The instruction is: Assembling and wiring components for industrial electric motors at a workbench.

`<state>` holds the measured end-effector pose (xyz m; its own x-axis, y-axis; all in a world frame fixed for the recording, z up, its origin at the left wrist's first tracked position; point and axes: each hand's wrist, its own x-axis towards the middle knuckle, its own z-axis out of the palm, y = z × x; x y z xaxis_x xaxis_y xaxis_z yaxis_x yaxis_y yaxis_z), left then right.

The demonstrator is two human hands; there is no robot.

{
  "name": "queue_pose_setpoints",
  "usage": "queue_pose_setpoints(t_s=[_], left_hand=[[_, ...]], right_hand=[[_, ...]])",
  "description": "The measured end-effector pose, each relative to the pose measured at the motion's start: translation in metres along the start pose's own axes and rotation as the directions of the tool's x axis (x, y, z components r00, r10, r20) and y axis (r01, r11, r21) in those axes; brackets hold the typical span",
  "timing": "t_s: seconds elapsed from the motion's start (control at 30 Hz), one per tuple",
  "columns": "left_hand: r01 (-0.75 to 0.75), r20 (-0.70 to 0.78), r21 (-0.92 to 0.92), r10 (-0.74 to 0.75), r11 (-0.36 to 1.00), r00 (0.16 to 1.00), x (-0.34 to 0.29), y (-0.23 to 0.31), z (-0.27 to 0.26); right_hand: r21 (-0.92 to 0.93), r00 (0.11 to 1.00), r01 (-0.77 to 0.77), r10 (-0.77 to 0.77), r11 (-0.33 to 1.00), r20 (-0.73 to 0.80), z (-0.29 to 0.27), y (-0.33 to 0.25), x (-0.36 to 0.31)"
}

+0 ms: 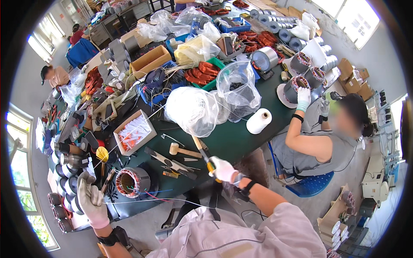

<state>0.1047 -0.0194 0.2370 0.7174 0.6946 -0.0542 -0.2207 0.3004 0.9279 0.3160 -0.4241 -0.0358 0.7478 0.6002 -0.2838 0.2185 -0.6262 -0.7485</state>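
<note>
My left hand (93,201), in a white glove, is raised at the table's near left edge with its fingers curled in. A thin white cord (172,199) stretches from it to the right, across the front of my body. My right hand (223,169), also gloved, is closed around a tool with a yellow-and-black handle (211,166) at the table's front edge; its working end is hard to make out. Between my hands stands a motor stator (144,177), its open bore and red-and-white windings facing up. Coloured leads trail from its right side.
A wooden mallet (185,150), a carton of white strips (146,125) and a white thread cone (259,121) lie on the green table (241,144). Bagged white material (189,107) sits behind. To the right, a seated co-worker (309,139) handles another stator (291,89).
</note>
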Motion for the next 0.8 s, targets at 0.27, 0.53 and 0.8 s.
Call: queue_pose_setpoints(t_s=[0.27, 0.53, 0.8], left_hand=[[-0.035, 0.041, 0.011, 0.034, 0.999, 0.999, -0.012, 0.004, 0.005], [-0.063, -0.047, -0.004, 0.063, 0.998, 0.997, -0.026, 0.013, -0.004], [-0.152, -0.056, -0.026, 0.15, 0.988, 0.987, -0.033, 0.025, 0.002]], right_hand=[[0.884, 0.945, -0.265, 0.285, 0.385, 0.159, -0.123, 0.04, 0.074], [0.947, 0.974, -0.222, 0.006, 0.233, 0.227, -0.147, -0.051, 0.1], [0.909, 0.909, -0.293, -0.207, 0.297, 0.361, -0.104, -0.104, 0.15]])
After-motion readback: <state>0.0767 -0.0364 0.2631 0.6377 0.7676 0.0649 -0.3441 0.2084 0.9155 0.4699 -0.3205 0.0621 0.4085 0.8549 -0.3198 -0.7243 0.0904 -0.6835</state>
